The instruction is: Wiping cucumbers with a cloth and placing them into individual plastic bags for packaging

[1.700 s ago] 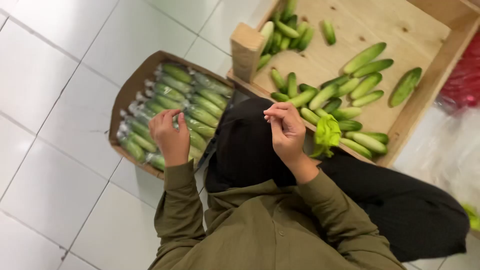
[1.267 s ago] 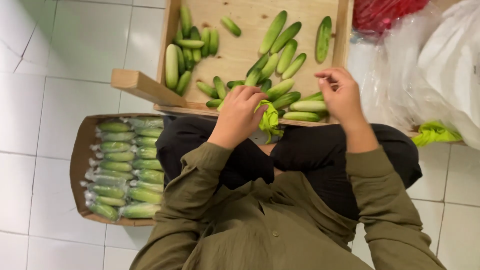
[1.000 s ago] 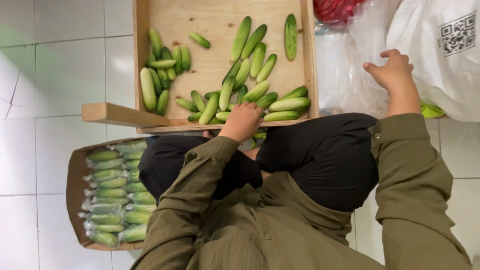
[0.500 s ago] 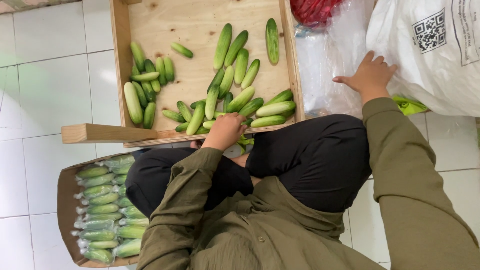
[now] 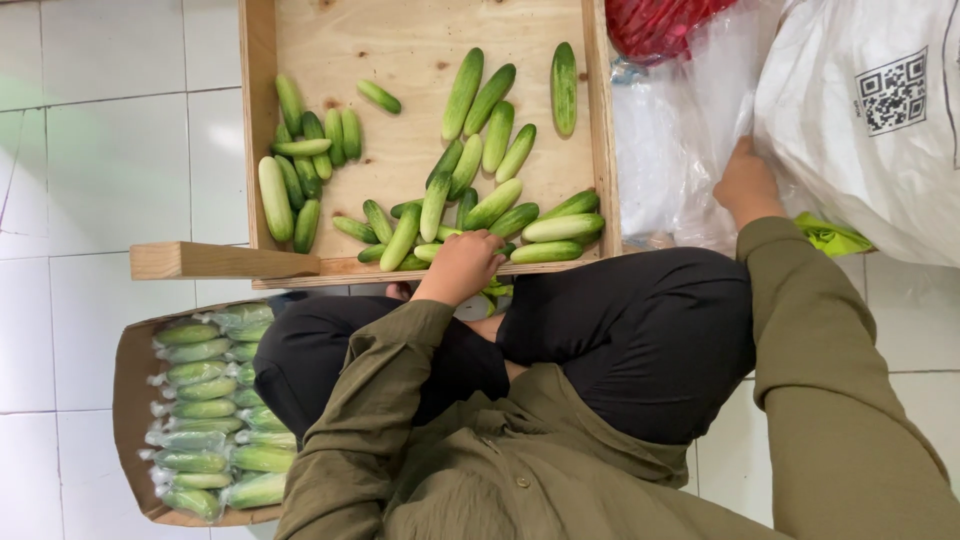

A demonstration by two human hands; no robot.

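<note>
My left hand rests with curled fingers on the near rim of a wooden crate of loose green cucumbers. A crumpled green and white thing lies just under that hand; whether the hand grips it is hidden. My right hand reaches out to the right, fingers dug into the folds of a clear plastic bag beside a white sack. I sit cross-legged in black trousers and olive sleeves.
A cardboard box of plastic-wrapped cucumbers stands at my left knee on the white tiled floor. A red net bag lies at the top right. A green plastic scrap sits under the white sack.
My view swung from the box of wrapped cucumbers to the crate. My left hand settled at the crate's near rim. My right hand moved right, off the cucumbers and into the plastic bags.
</note>
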